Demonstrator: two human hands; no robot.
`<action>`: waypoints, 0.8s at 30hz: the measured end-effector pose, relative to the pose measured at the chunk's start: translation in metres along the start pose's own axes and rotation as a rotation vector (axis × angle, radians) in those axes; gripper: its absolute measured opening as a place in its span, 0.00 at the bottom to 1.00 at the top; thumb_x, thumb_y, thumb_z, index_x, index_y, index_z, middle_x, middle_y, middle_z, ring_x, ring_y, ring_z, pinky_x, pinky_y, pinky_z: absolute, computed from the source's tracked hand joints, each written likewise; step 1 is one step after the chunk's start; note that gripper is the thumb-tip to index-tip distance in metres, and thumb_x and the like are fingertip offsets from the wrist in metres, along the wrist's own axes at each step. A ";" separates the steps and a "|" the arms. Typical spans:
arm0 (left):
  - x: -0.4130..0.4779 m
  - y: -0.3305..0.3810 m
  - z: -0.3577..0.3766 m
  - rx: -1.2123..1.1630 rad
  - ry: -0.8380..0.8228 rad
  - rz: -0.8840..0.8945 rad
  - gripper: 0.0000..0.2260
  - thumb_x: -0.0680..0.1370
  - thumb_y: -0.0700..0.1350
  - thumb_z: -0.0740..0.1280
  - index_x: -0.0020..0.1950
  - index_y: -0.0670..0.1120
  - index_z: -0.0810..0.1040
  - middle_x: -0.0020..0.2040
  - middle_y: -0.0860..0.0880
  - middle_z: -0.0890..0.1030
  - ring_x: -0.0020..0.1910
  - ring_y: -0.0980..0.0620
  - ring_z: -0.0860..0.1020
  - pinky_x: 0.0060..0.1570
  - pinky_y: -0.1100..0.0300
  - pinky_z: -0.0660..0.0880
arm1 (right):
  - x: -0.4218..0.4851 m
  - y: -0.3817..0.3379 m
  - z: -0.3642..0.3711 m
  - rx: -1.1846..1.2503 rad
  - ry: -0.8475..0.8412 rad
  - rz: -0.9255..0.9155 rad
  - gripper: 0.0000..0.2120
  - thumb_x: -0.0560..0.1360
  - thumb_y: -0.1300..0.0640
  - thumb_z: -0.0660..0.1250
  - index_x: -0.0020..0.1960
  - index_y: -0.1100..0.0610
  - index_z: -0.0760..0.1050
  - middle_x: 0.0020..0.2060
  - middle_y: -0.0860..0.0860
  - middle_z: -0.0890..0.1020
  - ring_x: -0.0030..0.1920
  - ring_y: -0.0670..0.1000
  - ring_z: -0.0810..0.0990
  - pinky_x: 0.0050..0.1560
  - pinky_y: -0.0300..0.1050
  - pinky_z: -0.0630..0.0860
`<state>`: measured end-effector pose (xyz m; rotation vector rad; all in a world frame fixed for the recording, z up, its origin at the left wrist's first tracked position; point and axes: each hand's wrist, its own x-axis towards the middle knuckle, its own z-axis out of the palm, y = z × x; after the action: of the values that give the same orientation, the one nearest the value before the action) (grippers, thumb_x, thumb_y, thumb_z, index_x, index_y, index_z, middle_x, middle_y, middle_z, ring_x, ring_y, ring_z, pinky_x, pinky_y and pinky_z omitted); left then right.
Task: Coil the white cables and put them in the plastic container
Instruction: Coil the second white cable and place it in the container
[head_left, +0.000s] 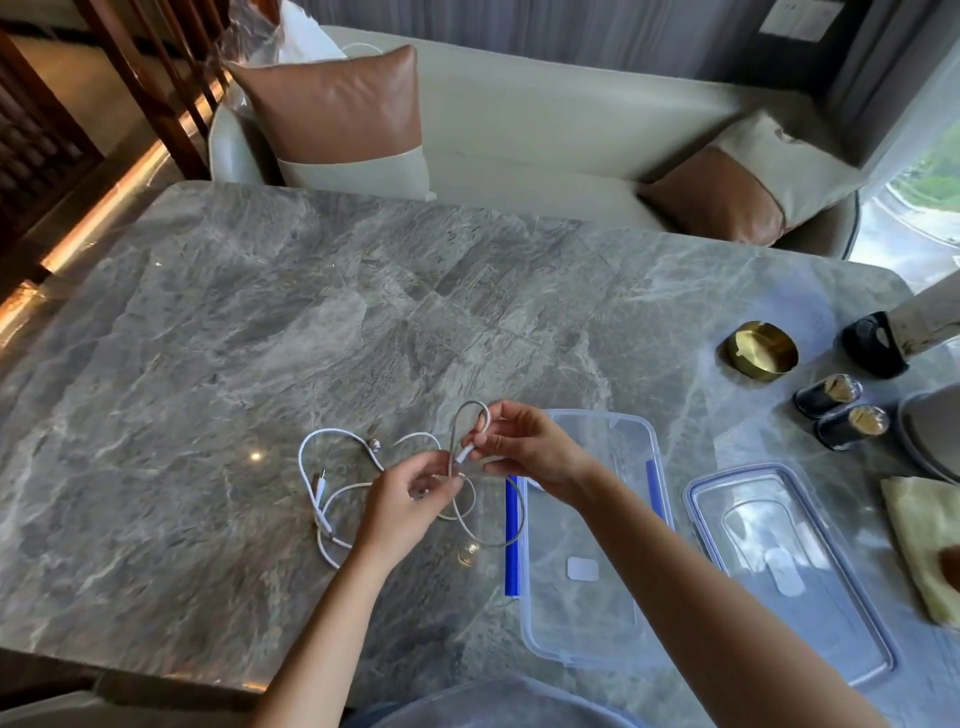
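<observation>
White cables (332, 486) lie tangled on the grey marble table (260, 322), left of a clear plastic container (592, 644) with blue clips. My right hand (524, 449) pinches a small loop of one cable (470, 415) near its plug, lifted above the table. My left hand (410, 499) pinches the same cable a little lower, its fingers curled round the strand. The rest of that cable trails down in a loop by the container's left edge.
The container's clear lid (789, 566) lies to its right. A brass bowl (761, 351), two small dark jars (839, 410), a black object (872, 343) and a yellow cloth (924, 540) sit at the right. A sofa with cushions (343, 119) stands beyond the table.
</observation>
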<state>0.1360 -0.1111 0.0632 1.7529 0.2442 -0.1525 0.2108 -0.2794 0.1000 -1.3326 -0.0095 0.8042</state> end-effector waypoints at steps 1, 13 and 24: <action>0.000 0.002 0.000 -0.053 0.011 -0.011 0.11 0.72 0.37 0.71 0.46 0.53 0.80 0.45 0.52 0.84 0.43 0.57 0.80 0.47 0.68 0.74 | -0.001 -0.001 0.001 -0.017 0.009 -0.006 0.07 0.74 0.67 0.66 0.42 0.56 0.73 0.39 0.49 0.85 0.37 0.44 0.84 0.33 0.35 0.78; -0.001 0.019 0.006 -0.392 0.282 -0.084 0.06 0.72 0.39 0.71 0.47 0.45 0.82 0.34 0.53 0.84 0.29 0.62 0.76 0.30 0.71 0.73 | -0.003 0.010 0.020 0.176 0.119 0.018 0.11 0.74 0.65 0.67 0.35 0.54 0.76 0.32 0.47 0.81 0.29 0.42 0.73 0.26 0.32 0.64; -0.001 0.028 0.018 -0.486 0.272 -0.065 0.03 0.74 0.41 0.69 0.44 0.47 0.82 0.33 0.56 0.83 0.33 0.63 0.76 0.33 0.71 0.73 | -0.007 0.001 0.026 -0.086 0.117 -0.078 0.04 0.73 0.63 0.69 0.40 0.57 0.79 0.24 0.41 0.79 0.21 0.40 0.67 0.23 0.29 0.62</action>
<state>0.1428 -0.1333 0.0861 1.2786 0.4928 0.0957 0.1941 -0.2610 0.1091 -1.4502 -0.0030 0.6653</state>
